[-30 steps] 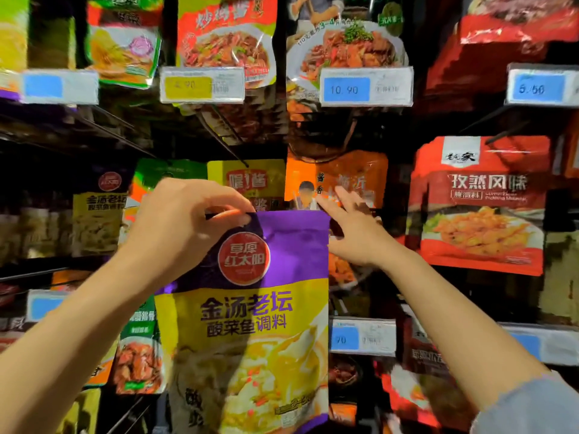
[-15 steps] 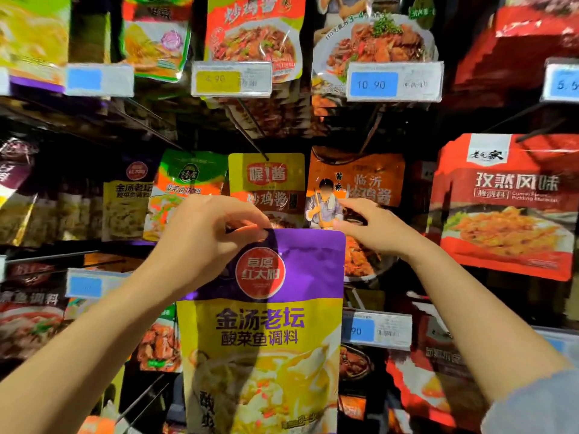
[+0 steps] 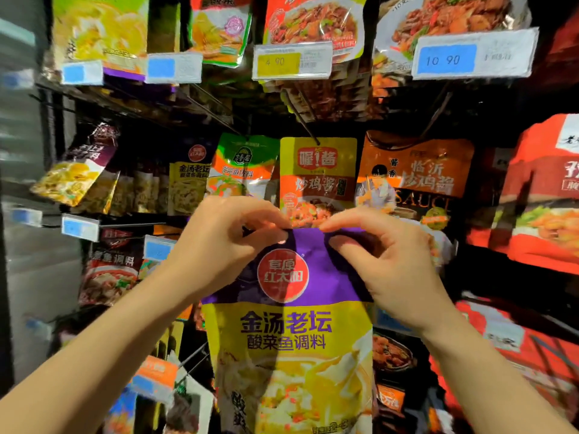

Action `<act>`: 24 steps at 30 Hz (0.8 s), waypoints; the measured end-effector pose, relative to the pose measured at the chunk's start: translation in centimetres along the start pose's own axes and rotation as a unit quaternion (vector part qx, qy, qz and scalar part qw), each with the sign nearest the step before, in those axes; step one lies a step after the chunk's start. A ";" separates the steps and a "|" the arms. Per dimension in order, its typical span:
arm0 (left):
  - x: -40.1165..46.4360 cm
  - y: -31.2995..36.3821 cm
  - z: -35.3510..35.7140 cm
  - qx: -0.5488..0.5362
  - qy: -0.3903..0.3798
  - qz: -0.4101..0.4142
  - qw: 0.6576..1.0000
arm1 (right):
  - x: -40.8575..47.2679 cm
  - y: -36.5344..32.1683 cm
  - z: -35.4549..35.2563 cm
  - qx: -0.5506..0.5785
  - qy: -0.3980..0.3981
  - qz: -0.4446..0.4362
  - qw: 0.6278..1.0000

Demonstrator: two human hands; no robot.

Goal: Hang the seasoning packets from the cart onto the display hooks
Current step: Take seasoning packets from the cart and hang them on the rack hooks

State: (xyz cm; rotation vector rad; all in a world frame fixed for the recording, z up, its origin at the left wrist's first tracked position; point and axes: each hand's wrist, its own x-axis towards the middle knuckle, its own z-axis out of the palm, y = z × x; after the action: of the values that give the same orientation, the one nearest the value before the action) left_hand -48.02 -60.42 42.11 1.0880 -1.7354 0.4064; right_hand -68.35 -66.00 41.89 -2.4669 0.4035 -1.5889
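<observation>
Left hand (image 3: 219, 242) pinches packet (image 3: 291, 333) top edge, left corner | right hand (image 3: 385, 261) pinches same edge, right corner | packet upright, held before hung yellow pouch (image 3: 318, 173) | two-corner grip likely keeps top flat, to line its hole up with a hook (image 3: 302, 120) | not yet hung

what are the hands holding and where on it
Both hands, left and right, pinch the purple-and-yellow packet at its top edge, one on each side of the middle.
</observation>
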 end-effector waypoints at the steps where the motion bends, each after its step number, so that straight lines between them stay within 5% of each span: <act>1: -0.6 -0.4 -0.5 -0.016 -0.009 -0.012 1.000 | 0.0 -0.1 0.8 0.006 0.001 -0.003 1.000; 5: -3.8 -2.9 -2.8 -0.084 -0.031 -0.103 0.991 | 0.4 -1.0 4.2 0.062 -0.015 -0.006 0.998; 15: -12.6 -7.1 -9.5 -0.139 0.077 -0.276 0.948 | 2.8 -1.7 11.3 0.224 0.001 -0.001 0.975; 24: -12.8 -12.9 -12.2 -0.179 0.250 -0.276 0.911 | 6.4 -2.1 19.4 0.269 0.014 0.049 0.962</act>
State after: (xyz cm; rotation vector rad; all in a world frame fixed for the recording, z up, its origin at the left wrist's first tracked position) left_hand -29.38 -52.75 33.53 1.0357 -0.9443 -0.0027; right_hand -47.87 -65.99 39.98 -1.9840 0.0750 -1.4552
